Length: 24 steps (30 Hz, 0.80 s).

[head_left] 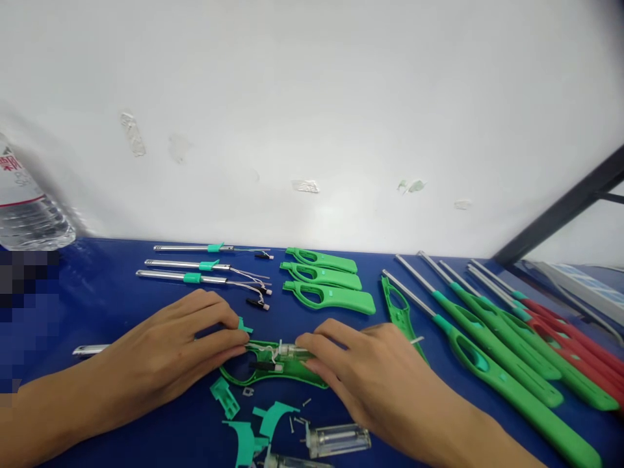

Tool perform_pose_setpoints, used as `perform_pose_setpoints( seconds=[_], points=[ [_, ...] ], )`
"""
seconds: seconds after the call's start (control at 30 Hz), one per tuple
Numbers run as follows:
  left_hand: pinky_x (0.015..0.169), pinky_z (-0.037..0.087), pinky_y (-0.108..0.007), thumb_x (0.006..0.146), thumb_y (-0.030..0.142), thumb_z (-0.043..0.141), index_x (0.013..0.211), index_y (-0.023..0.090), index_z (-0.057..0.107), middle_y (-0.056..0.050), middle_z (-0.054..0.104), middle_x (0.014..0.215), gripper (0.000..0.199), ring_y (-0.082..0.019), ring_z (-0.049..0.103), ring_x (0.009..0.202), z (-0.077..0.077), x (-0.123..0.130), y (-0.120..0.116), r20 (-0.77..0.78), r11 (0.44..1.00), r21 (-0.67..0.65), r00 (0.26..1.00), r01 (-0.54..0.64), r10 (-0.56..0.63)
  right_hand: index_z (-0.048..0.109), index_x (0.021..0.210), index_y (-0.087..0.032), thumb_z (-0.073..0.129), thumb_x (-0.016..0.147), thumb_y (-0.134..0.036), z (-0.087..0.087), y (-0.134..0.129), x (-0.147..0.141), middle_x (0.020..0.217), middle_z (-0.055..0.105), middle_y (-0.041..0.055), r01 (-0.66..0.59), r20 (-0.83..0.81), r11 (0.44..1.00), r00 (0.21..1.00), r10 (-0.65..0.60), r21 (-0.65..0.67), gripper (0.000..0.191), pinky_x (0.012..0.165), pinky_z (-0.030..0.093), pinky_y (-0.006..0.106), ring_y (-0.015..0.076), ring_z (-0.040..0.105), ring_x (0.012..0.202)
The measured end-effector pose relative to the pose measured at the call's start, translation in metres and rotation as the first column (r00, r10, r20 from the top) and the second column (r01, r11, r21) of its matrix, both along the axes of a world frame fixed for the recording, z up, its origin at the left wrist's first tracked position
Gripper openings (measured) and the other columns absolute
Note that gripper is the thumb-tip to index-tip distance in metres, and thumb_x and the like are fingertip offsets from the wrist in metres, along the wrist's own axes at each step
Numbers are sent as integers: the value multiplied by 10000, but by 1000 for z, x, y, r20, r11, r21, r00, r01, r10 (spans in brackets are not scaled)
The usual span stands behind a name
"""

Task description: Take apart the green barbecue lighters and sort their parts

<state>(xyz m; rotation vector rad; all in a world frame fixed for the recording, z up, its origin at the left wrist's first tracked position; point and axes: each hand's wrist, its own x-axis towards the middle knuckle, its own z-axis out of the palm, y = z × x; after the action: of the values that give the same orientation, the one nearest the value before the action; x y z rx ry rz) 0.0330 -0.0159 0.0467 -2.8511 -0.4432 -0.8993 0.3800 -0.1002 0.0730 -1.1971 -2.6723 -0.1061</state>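
A green half casing of a long-nosed lighter [292, 372] lies open side up between my hands, with white wires and a small black part in it. My left hand [180, 348] is closed on its front end; a metal tube [91, 350] sticks out to the left beneath this hand. My right hand [365, 370] is closed around the rear end, fingertips on a clear fuel tank [288, 350] partly in the casing. Just below are teal plastic pieces [225, 398], small screws [306, 402] and another clear tank [338, 440]. A teal piece [244, 326] sits by my left fingertips.
Behind my hands, metal tubes with wires [192, 277] and green casing halves [341, 299] lie in rows. An open green half casing [400, 312] is right of centre. Assembled green lighters [526, 403] and red ones [560, 318] lie rightward. A water bottle [34, 221] stands far left.
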Motion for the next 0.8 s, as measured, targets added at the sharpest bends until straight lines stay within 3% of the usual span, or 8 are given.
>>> perform_pose_setpoints(
  seconds=[0.53,0.8],
  points=[
    [924,616,-342,1430,201,362,1248,273,674,39,867,1024,368,-172,815,918,13,16,-11,-31,975,216,998,-50,58,840,1446,-257,799,1193,-66,12,7,11,1216,921,13,39,129,999,991,-43,33,320,566,197,401,113,599,617],
    [913,587,-351,1424,204,390,1193,271,710,41,843,1018,400,-168,786,891,11,16,-9,1,989,146,999,-38,38,832,1427,-234,799,1147,-21,11,5,11,1200,926,26,15,190,994,981,-35,109,354,547,192,396,116,584,586]
  ],
)
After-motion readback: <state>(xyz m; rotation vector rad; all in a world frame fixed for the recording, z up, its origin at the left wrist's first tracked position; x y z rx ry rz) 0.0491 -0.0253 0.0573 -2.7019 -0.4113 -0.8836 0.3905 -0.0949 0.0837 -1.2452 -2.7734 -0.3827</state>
